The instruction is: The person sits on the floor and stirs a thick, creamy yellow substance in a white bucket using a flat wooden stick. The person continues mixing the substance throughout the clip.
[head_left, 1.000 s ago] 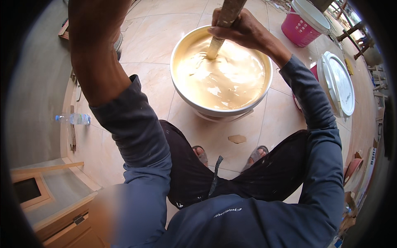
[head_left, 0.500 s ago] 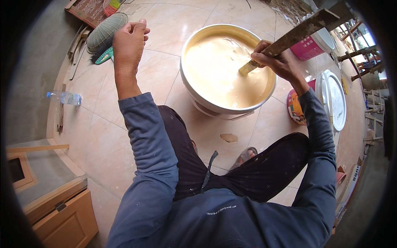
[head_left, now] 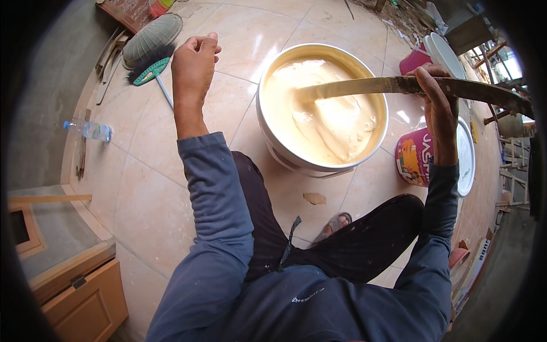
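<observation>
A large white bucket [head_left: 264,126] stands on the floor ahead of me, holding cream-coloured paint [head_left: 285,117] with swirls across its surface. My right hand [head_left: 439,108] grips a long flat wooden stick [head_left: 370,86], whose paint-coated end dips into the paint left of the bucket's middle. The stick's other end reaches past my hand to the far right. To the left of the bucket, my left hand [head_left: 195,61] hangs in the air with its fingers curled in. Nothing shows in it.
Two lidded pink paint pails, one near [head_left: 416,157] and one farther [head_left: 419,60], stand right of the bucket. A water bottle [head_left: 91,130], a green brush [head_left: 151,70] and a woven hat [head_left: 152,41] lie at left. Wooden cabinet doors [head_left: 88,302] are at lower left.
My right hand has moved right and slightly down, laying the stick flatter. Its dipped end has swept left through the paint. My left hand stays curled, a little farther right in view.
</observation>
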`<control>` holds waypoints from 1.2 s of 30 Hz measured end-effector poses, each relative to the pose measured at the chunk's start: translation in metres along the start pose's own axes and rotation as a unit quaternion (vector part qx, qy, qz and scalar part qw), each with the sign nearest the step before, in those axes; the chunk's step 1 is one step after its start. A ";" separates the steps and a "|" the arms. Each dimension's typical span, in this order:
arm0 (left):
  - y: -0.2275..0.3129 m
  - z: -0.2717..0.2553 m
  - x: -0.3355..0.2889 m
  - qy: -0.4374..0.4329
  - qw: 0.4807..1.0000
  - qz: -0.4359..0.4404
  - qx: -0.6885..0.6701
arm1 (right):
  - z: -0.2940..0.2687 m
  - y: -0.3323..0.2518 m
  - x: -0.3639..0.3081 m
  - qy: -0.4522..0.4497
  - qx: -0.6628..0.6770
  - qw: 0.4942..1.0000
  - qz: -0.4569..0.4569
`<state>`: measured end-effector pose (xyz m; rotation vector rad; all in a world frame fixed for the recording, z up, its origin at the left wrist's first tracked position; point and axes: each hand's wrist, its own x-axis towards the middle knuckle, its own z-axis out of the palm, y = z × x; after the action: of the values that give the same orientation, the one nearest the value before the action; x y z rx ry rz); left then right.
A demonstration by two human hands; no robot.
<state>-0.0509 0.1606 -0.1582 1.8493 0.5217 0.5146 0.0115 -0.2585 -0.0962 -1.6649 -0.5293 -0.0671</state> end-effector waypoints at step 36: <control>-0.013 0.008 0.003 -0.002 0.999 -0.006 0.041 | -0.001 0.006 0.015 0.000 0.026 0.999 -0.030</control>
<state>-0.0446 0.1602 -0.1724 1.9236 0.5580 0.4865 0.0274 -0.2552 -0.0968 -1.5992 -0.5775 -0.0965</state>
